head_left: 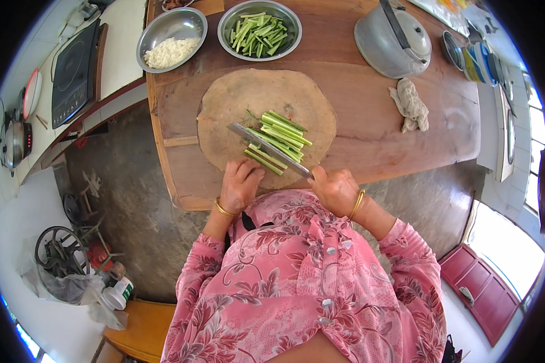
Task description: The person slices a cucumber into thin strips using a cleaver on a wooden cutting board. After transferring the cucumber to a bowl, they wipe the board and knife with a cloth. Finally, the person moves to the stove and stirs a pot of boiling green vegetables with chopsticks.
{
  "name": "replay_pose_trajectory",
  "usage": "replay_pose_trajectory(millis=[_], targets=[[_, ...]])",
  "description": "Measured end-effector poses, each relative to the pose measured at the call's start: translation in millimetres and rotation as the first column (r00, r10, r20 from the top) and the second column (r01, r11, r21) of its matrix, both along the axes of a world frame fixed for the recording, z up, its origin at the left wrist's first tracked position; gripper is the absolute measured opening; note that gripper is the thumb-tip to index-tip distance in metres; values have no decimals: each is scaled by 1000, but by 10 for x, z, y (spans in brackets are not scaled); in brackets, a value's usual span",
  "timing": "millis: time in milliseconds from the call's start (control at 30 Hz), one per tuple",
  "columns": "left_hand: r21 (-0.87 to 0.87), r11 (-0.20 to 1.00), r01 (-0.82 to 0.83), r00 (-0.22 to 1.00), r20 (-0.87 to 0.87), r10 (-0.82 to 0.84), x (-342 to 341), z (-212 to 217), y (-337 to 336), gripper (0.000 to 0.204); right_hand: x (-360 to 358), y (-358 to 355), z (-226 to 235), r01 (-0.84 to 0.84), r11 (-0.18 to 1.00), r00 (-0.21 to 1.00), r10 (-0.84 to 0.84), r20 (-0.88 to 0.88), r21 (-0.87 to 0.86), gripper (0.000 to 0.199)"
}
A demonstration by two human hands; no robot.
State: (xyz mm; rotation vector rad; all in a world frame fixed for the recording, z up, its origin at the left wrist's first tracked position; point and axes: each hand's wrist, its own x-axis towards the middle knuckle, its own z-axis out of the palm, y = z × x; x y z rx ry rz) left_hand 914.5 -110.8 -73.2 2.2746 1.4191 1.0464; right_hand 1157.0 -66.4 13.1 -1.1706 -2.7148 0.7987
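On a round wooden chopping board (224, 115) lies a bunch of long green vegetable sticks (284, 132), pale on their cut sides, perhaps cucumber. My right hand (336, 190) is closed round the handle of a kitchen knife (272, 150). Its blade slants across the board, between the main bunch and a few nearer sticks (265, 162). The curled fingers of my left hand (242, 183) press against the left ends of those nearer sticks, at the board's front edge. My left fingertips are partly hidden.
Beyond the board stand a metal bowl (200, 33) of chopped white bits and another metal bowl (298, 37) of cut green sticks. A kettle (381, 39) and a crumpled cloth (410, 104) are on the wooden table (375, 145) to the right. An induction cooker (74, 75) sits far left.
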Motion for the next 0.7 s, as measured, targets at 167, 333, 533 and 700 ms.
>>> replay_pose_trajectory(millis=[167,333,533,700], targets=[[-15,999,45,996,-72,-46,88,64,32,18,-19,89,160,24,994,998,-17,-64,104,24],[-66,997,39,990,-135,-48,255,-48,183,24,-32,81,215,-38,973,999,30,36,227,37],[-207,958,197,980,35,-194,114,362,22,23,-43,52,158,2,951,1000,-5,8,308,33],[-191,977,98,995,42,-91,52,1117,281,18,-54,0,101,39,952,999,-45,12,303,26]])
